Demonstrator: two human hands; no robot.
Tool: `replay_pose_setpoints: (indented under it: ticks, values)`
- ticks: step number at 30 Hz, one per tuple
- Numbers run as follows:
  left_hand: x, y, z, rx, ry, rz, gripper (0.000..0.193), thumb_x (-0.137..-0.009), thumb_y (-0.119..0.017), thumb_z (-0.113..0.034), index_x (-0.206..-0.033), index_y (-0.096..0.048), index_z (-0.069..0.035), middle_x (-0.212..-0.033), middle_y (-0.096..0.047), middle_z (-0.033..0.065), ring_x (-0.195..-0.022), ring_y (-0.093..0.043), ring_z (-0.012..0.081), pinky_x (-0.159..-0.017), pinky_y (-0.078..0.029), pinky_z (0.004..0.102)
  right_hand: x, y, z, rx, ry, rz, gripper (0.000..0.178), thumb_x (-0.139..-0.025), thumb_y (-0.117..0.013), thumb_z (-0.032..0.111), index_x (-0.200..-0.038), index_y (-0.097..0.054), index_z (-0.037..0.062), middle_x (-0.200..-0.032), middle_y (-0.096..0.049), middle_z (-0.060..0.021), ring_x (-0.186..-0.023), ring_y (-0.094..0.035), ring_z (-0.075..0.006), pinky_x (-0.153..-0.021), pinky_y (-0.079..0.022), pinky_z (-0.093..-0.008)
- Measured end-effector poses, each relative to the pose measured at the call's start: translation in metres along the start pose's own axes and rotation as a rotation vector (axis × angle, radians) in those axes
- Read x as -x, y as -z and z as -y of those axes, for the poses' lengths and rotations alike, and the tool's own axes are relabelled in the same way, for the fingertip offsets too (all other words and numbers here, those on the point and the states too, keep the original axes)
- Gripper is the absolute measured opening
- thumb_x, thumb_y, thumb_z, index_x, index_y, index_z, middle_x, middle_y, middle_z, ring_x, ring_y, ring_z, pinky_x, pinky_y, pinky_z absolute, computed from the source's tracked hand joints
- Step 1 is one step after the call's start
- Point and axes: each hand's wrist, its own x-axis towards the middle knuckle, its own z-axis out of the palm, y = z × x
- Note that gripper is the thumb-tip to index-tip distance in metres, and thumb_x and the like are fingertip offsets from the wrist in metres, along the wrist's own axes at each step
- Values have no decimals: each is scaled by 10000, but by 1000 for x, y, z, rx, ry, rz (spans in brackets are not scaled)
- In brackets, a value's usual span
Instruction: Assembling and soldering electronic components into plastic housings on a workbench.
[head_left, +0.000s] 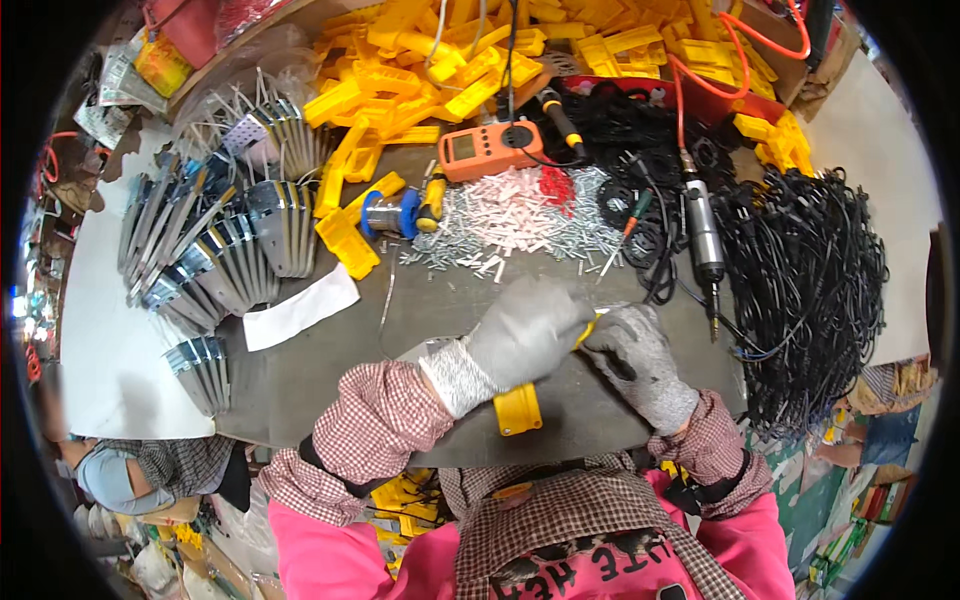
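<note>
Both my hands wear grey gloves and meet over the front middle of the work table. My left hand (525, 335) has its fingers curled toward the right one, and its back hides what lies under them. In my right hand (640, 365) the fingers are bent and pressed together. A small yellow plastic piece (587, 332) shows between the fingertips of the two hands, mostly covered. Just below my left wrist, a yellow plastic housing (517, 410) lies on the table, its upper end hidden by the hand.
Yellow housings (400, 75) are heaped at the back. An orange multimeter (490, 150) stands behind white and metallic small parts (510, 215). Metal plates with grey leads (225, 265) are at left, beside a white cloth (300, 310). A power screwdriver (704, 235) hangs near bundled black cables (805, 300).
</note>
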Motion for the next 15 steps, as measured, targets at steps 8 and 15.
replay_pose_setpoints:
  ticks: [8,15]
  values:
    - [12,-6,-16,-234,25,50,340,-868,-683,-286,-1151,-657,-99,-1087,-663,87,-980,-638,294,-804,-484,397,0,3,-2,14,-10,-58,271,-757,-758,52,-993,-650,130,-1091,-626,-80,-1033,-584,-321,-900,-446,-453]
    - [42,44,43,-294,391,-94,180,-843,-638,-89,-1019,-628,-51,-993,-652,144,-927,-655,345,-793,-549,440,5,-6,-15,-146,-32,26,294,-791,-750,41,-1012,-569,111,-1229,-629,-125,-1103,-590,-345,-949,-452,-450]
